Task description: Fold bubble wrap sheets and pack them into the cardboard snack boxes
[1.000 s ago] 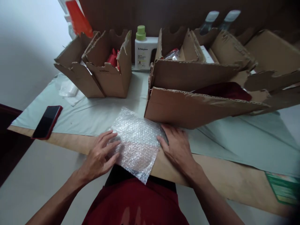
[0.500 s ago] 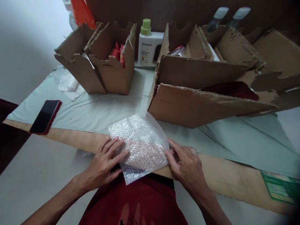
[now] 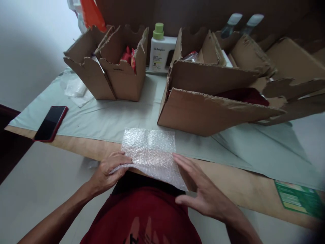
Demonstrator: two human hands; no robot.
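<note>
A clear sheet of bubble wrap (image 3: 149, 145) lies at the table's front edge, its near flap hanging out over the edge toward my body. My left hand (image 3: 110, 171) grips the sheet's near left corner, thumb below and fingers on top. On the other side my right hand (image 3: 195, 184) is open, thumb spread away from the fingers. Its fingertips rest against the right edge of the wrap.
Cardboard boxes (image 3: 122, 81) stand at the back left, with a larger divided cardboard box (image 3: 203, 112) to the right. A detergent bottle (image 3: 161, 54) is between them. A phone (image 3: 51, 123) lies at left, a green card (image 3: 297, 198) at right.
The bubble wrap has turned to lie squarer with the table edge. My left hand has closed on its near corner, and my right hand's thumb has spread away from the wrap.
</note>
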